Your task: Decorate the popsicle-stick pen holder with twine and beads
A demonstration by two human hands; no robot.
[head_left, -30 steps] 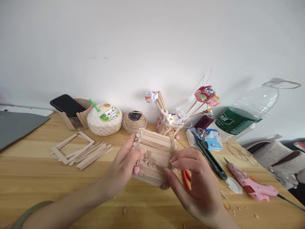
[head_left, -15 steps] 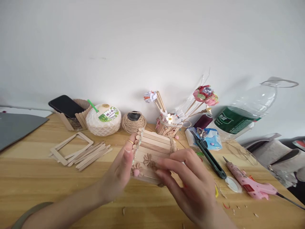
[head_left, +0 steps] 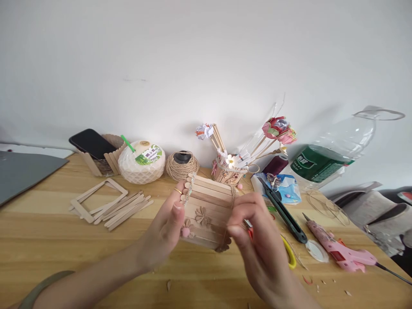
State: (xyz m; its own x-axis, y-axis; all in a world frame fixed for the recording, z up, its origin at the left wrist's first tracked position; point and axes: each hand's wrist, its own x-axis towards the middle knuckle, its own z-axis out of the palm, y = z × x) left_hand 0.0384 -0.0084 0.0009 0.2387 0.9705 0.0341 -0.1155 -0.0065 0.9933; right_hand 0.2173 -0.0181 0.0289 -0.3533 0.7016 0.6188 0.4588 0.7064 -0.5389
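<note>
My left hand [head_left: 169,223] grips the left side of a craft-stick holder [head_left: 210,197], thumb in front and the other fingers behind. Glittery trim runs down the holder's left edge, and twine is wound near its right edge. Two twine flowers decorate the front: a bare one [head_left: 202,216] and one with a pink pompom [head_left: 186,232] at its centre. My right hand [head_left: 257,240] is closed in a pinch beside the holder's right edge. Whatever lies between its fingertips is hidden. Behind that hand, scissors with yellow and red handles [head_left: 290,253] are partly covered.
Loose craft sticks [head_left: 128,210] and a stick frame [head_left: 96,199] lie left. Behind stand a coconut [head_left: 141,169], a twine spool [head_left: 182,169] and a flower-filled pot [head_left: 228,174]. On the right are a utility knife [head_left: 286,214], a pink glue gun [head_left: 341,251] and a large bottle [head_left: 328,154].
My right hand has moved right, from the bare twine flower to the holder's right edge, so that flower now shows fully. My left hand keeps its grip.
</note>
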